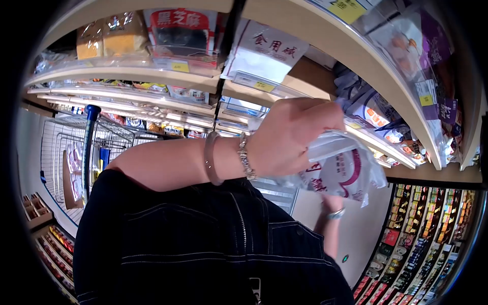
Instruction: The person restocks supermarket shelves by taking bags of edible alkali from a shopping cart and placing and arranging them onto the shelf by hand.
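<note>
**Both hands on a white packet at the shop shelves**

The left hand (292,134) reaches across in front of the body, its grip clamped on the crumpled top of a white packet (338,170) with red print. The packet hangs in the air just before the wooden shelves (325,46) — not resting on any of them. The right hand (333,203) comes up from below and is mostly hidden behind the packet's lower edge; it touches the packet there, but whether its grip is closed on it cannot be told. A bangle (210,157) and a bracelet (245,156) sit on the left wrist, a watch (336,214) on the right. A wire trolley (91,142) with a blue handle stands well apart to the left — and more packets (264,48) lie on the shelf above
</note>
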Demonstrator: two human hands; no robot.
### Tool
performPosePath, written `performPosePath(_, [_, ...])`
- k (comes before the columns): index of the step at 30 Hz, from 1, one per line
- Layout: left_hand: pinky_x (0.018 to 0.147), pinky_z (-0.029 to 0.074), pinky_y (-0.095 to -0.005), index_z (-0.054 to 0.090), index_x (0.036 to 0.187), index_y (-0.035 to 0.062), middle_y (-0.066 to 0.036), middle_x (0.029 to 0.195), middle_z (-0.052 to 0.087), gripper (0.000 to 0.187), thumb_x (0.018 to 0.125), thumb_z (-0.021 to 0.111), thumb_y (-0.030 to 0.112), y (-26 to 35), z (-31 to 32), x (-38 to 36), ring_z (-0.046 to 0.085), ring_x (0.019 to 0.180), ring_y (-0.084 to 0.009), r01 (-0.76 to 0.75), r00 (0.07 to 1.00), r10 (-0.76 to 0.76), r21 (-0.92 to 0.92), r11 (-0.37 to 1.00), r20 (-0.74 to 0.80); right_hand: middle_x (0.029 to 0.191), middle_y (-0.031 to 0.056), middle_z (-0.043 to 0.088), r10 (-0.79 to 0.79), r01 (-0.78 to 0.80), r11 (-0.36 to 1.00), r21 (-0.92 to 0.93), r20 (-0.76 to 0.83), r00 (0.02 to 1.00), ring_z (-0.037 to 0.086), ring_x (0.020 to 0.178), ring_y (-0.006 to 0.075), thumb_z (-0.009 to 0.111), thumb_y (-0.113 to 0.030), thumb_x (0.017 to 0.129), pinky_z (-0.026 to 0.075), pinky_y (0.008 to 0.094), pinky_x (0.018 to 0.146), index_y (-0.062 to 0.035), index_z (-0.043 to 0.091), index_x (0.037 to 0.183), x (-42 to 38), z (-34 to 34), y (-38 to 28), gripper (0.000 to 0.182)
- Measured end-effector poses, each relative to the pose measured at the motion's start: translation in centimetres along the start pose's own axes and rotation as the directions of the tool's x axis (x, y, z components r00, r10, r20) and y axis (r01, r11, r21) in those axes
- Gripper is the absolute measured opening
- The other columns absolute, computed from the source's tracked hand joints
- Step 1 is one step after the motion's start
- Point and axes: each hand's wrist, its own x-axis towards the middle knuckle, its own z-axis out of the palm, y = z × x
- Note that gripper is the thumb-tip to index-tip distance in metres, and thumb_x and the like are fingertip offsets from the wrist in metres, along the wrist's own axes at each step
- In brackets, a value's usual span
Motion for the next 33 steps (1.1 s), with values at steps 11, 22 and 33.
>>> performPosePath(11, [0.06,0.049,-0.0296,0.057,0.082,0.0063,-0.008,0.081,0.06,0.015,0.07,0.057,0.016,-2.5,6.2,3.6,0.059,0.068,-0.0212,-0.563,0.825,0.565,0.08,0.823,0.001,0.1,0.0089,0.055,-0.561,0.406,0.745,-0.529,-0.168,0.811,0.052,0.091,0.0216,0.069,-0.018,0.067,0.041,0.0355,0.081,-0.0038,0.05,0.107,5.6,2.0,-0.2,0.048])
performPosePath(22, [0.066,0.047,-0.0342,0.056,0.082,0.009,-0.007,0.08,0.058,0.017,0.067,0.064,0.013,-8.3,4.6,3.6,0.057,0.073,-0.0247,-0.349,0.928,0.365,0.166,0.922,-0.076,0.078,0.0075,0.06,-0.696,0.474,0.505,-0.721,-0.015,0.718,0.057,0.072,0.0174,0.066,-0.005,0.065,0.045,0.0279,0.063,-0.001,0.059,0.082,14.7,-1.2,-2.1,0.019])
performPosePath(33, [0.069,0.045,-0.0384,0.056,0.088,0.002,-0.017,0.084,0.058,0.022,0.067,0.056,0.009,-12.0,5.7,5.4,0.056,0.078,-0.0334,0.243,0.961,-0.147,0.462,0.853,-0.234,0.092,0.0166,0.056,-0.493,0.475,0.857,-0.201,-0.051,0.869,0.056,0.077,0.0194,0.076,-0.01,0.058,0.047,0.0271,0.069,0.0064,0.026,0.114,15.5,1.4,-6.1,0.076])
